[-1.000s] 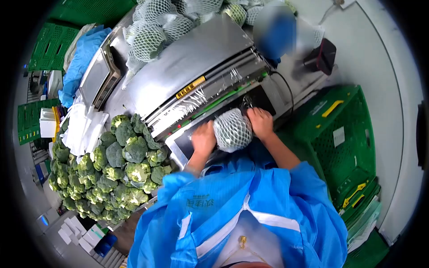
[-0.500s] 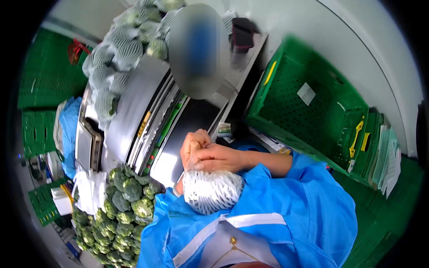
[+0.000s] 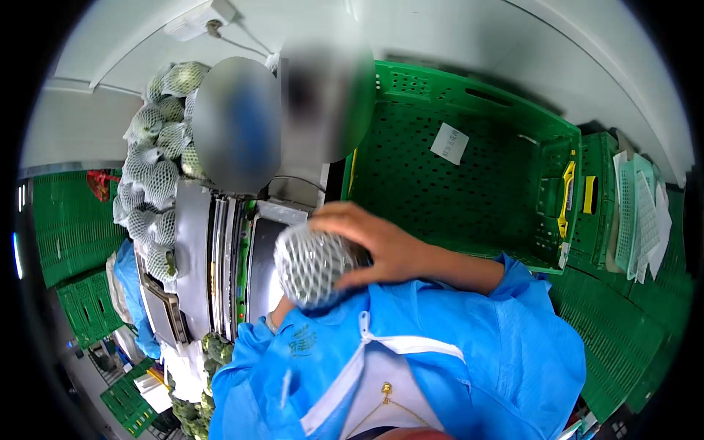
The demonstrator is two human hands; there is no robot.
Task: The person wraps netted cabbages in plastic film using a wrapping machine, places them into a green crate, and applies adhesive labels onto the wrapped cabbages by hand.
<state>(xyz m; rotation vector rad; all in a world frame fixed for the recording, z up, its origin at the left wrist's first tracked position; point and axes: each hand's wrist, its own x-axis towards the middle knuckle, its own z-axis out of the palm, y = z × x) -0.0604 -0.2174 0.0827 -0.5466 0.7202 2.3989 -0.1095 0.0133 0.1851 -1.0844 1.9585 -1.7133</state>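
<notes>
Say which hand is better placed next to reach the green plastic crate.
Likely the right hand: it holds the round white-netted bundle and lies nearer the crate; the left hand is hidden.

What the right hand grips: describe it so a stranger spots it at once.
Start at the big green crate, upper right. Go down-left to the right hand, above the blue jacket; in its grip is the round bundle in white netting. Unlike the netted pieces heaped farther left, this one is held.
</notes>
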